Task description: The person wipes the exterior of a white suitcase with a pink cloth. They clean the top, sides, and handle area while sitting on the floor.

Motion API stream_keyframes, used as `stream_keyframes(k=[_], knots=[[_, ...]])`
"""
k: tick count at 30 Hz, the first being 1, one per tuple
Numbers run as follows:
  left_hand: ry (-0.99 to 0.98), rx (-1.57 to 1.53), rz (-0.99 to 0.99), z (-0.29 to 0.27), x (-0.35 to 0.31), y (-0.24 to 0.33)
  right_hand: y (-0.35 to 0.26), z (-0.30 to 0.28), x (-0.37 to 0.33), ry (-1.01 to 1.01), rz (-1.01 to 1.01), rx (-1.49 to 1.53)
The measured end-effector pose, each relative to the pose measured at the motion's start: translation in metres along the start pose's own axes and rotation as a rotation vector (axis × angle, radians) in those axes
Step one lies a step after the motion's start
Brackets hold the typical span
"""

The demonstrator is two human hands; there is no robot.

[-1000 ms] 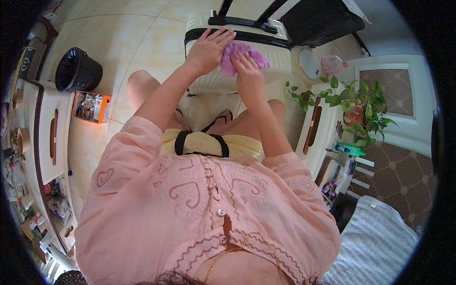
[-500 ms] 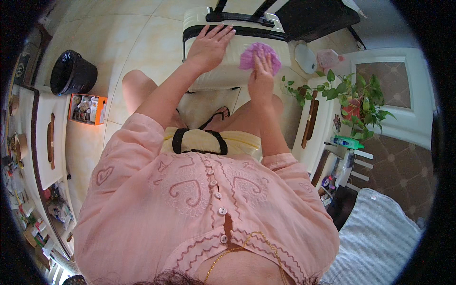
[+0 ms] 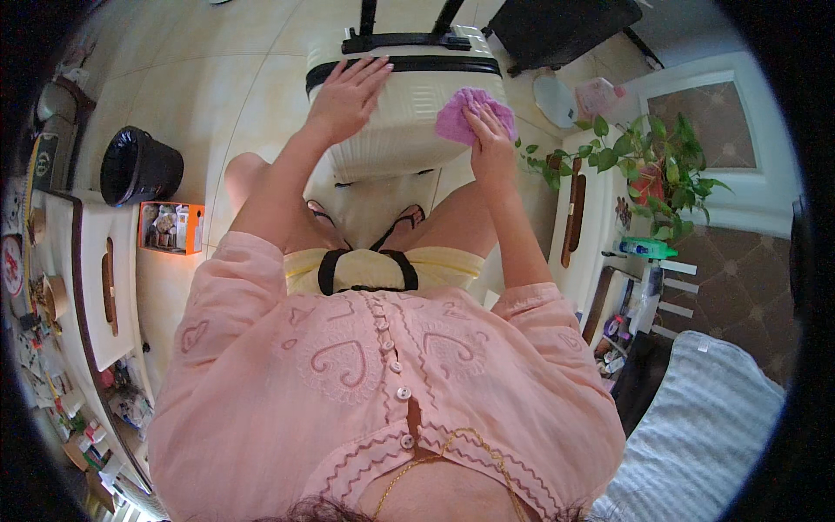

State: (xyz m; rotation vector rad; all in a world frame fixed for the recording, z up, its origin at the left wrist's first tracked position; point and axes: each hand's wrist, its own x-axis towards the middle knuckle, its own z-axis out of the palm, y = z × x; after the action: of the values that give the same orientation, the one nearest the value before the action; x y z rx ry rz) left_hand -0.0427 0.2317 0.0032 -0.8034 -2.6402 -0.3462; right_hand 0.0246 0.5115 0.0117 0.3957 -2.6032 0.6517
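Observation:
A cream hard-shell suitcase [image 3: 404, 122] stands in front of my knees, with a black band near its top and a raised black pull handle [image 3: 407, 41]. My left hand [image 3: 345, 97] lies flat on its left part, fingers stretched out over the band and holding nothing. On the right part, my right hand [image 3: 490, 130] presses a crumpled purple cloth [image 3: 461, 115] against the shell near the right edge. The fingers rest on the cloth and partly cover it.
At left are a black bin [image 3: 139, 165] and an orange box [image 3: 172, 228] of small things. On the right stand a leafy potted plant [image 3: 645, 174], a white drawer unit [image 3: 567, 209], a pink jug [image 3: 598, 96] and a white oval item [image 3: 554, 100]. A dark case [image 3: 565, 30] stands behind.
The cloth under my right hand has shifted toward the suitcase's right edge. The suitcase and my left hand appear farther left, and the whole view has tilted a little.

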Motion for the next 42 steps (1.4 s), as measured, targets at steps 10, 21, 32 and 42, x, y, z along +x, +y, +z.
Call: stream_keyframes(k=[10,21,32,42], knots=[[-0.091,0.241,-0.004,-0.013,-0.008,0.004,-0.02,0.071,-0.009,0.354,0.301,0.079],[-0.117,0.195,-0.001,-0.022,-0.018,0.017,-0.09,0.084,-0.016,0.037,0.756,0.719],[-0.053,0.188,-0.024,-0.011,-0.014,0.028,-0.068,0.086,-0.009,0.071,1.052,1.034],[-0.086,0.195,-0.014,-0.01,-0.012,0.018,-0.058,0.093,0.009,0.415,0.885,1.039]])
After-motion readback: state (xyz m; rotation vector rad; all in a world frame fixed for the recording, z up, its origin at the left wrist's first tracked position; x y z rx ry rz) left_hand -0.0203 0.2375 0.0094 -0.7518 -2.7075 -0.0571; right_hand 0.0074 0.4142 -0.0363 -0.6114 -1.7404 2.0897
